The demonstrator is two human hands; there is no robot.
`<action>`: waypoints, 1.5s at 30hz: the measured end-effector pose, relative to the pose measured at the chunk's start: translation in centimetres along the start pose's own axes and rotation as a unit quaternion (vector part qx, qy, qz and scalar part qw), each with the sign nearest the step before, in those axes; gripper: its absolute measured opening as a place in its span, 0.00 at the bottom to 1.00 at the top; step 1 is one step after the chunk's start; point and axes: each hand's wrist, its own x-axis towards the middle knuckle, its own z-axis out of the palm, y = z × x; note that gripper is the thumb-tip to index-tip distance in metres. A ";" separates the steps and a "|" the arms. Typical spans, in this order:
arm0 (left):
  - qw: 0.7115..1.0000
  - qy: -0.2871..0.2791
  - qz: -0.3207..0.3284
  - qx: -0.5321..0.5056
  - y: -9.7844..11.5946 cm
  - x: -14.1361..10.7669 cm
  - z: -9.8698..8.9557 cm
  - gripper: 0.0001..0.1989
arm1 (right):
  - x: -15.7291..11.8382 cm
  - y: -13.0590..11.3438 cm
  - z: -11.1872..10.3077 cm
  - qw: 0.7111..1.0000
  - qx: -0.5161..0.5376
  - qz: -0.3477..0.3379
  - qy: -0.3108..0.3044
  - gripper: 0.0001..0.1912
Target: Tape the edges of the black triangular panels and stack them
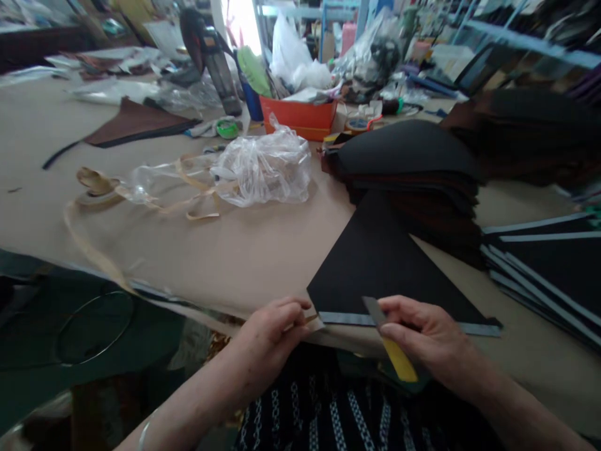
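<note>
My left hand (282, 326) is closed at the left corner of a black triangular fabric piece (380, 263), its fingertips pinched around the end of a beige strip (312, 321). A pale grey strip (345, 318) lines the near edge of that fabric. Between the thumb and fingers of my right hand (422, 332) is a flat metal-bladed tool (375, 312) with a yellow end (399, 362). Its blade slants over the grey strip; whether it touches cannot be told. A long beige tape (107, 263) runs from the table down along the front edge.
Stacked dark panels (408, 153) stand behind the fabric piece, and grey-edged black pieces (554, 263) lie at right. A clear plastic bag (265, 166), a red box (299, 118), a green tape roll (228, 128) and a brown piece (136, 123) are on the table (263, 250).
</note>
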 end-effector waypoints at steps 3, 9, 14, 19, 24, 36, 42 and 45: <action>0.997 -0.021 -0.027 -0.067 -0.6 -0.1 0.7 0.11 | -0.4 2.7 -5.1 0.994 0.025 0.012 0.106 0.13; 0.998 -0.028 -0.022 -0.042 -0.8 2.8 3.3 0.13 | 2.3 6.1 -11.2 0.943 -0.256 0.035 0.209 0.14; 0.993 0.009 0.071 0.097 -0.4 4.7 4.5 0.11 | 2.6 6.5 -10.4 0.919 -0.333 0.094 0.190 0.10; 0.975 -0.006 0.072 0.210 0.5 6.5 4.8 0.13 | -2.2 5.8 -8.5 0.924 -0.331 0.140 0.128 0.10; 0.960 -0.042 0.048 0.273 2.2 9.2 4.7 0.12 | -8.3 7.6 -3.3 0.928 -0.316 0.195 0.009 0.08; 0.975 -0.064 0.051 0.208 2.2 9.8 4.5 0.16 | -4.6 5.9 -9.2 0.958 -0.244 0.058 0.138 0.18; 0.983 -0.046 0.051 0.171 0.9 9.3 4.3 0.15 | -1.8 8.1 -8.4 0.933 -0.317 0.055 0.160 0.16; 0.984 -0.047 0.046 0.168 1.3 9.4 3.8 0.16 | -3.7 7.9 -6.4 0.930 -0.336 0.073 0.127 0.12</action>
